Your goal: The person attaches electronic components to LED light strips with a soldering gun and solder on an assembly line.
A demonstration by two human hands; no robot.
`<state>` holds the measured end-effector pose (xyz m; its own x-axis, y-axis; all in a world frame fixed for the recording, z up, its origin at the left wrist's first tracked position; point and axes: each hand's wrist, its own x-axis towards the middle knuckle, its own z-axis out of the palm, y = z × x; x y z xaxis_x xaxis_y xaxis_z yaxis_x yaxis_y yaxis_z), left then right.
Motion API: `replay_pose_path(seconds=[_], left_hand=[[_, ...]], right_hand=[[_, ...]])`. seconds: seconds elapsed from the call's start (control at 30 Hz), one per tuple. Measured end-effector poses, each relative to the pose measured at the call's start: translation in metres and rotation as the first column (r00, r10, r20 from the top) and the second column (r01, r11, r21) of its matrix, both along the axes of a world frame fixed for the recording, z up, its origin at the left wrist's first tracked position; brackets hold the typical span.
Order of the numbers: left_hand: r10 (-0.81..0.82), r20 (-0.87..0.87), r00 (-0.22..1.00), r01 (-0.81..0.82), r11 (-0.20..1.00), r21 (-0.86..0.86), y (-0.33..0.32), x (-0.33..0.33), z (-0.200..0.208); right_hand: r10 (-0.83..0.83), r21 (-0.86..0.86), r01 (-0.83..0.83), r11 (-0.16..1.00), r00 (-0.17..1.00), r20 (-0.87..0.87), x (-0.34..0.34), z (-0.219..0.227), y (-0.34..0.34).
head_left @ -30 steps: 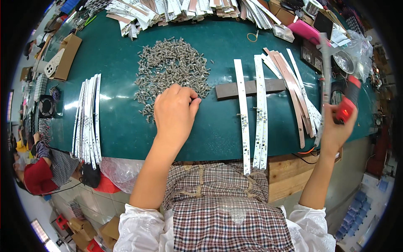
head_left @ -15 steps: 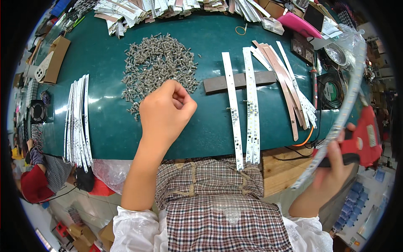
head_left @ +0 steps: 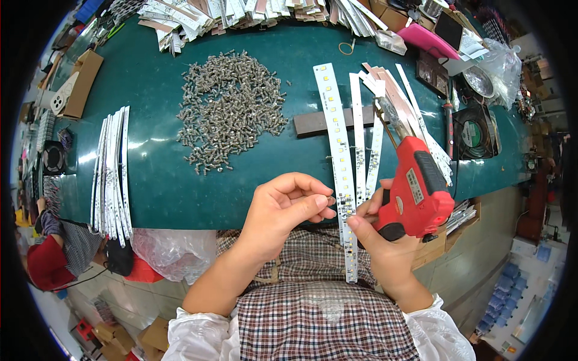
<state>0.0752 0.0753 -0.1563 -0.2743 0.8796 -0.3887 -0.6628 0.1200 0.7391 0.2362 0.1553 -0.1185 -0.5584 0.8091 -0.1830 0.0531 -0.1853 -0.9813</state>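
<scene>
My right hand (head_left: 385, 243) is closed on a long white LED circuit board (head_left: 337, 138), pinching it near its lower part. The same hand also holds a red soldering gun (head_left: 410, 198), whose metal tip points away over the table. With thumb and fingers pinched, my left hand (head_left: 280, 207) holds a small metal piece (head_left: 331, 200) at the board's left edge; most of the piece is hidden. Two more LED boards, a narrow one (head_left: 357, 120) and another (head_left: 376, 144), lie across a dark grey bar (head_left: 310, 123) beyond my hands.
A pile of small metal pieces (head_left: 232, 108) covers the green table's middle. Stacked boards (head_left: 111, 174) lie at left, with more strips (head_left: 241, 15) heaped at the far edge. Fanned strips (head_left: 415, 114) and a black fan-like frame (head_left: 475, 132) are at right.
My left hand has come from the pile toward the right and nearer me. My right hand has swung the board and soldering gun inward from the right, so both hands now meet at the board.
</scene>
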Motion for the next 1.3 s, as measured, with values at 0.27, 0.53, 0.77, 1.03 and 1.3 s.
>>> replay_pose_path(seconds=[0.27,0.53,0.77,1.03,1.3], left_hand=[[0.045,0.001,0.999,-0.045,0.999,0.023,0.001,0.006,-0.002],[0.026,0.068,0.997,-0.034,0.992,0.119,0.002,0.004,0.0],[-0.018,0.087,0.996,0.007,0.993,0.117,0.001,0.002,0.001],[-0.016,0.046,0.999,0.01,0.991,0.133,0.001,0.004,-0.004],[0.106,-0.139,0.985,-0.09,0.989,0.118,0.003,0.016,0.0]], right_hand=[[0.016,0.01,-0.016,1.0,1.0,0.015,0.002,-0.003,0.001],[0.031,-0.027,-0.03,0.999,0.999,0.022,0.003,-0.001,0.005],[0.04,-0.052,-0.04,0.998,0.999,-0.013,0.004,-0.001,0.005],[0.046,-0.058,-0.047,0.997,0.999,-0.018,0.005,0.0,0.005],[0.063,-0.005,-0.063,0.998,0.998,0.014,0.005,-0.002,0.002]])
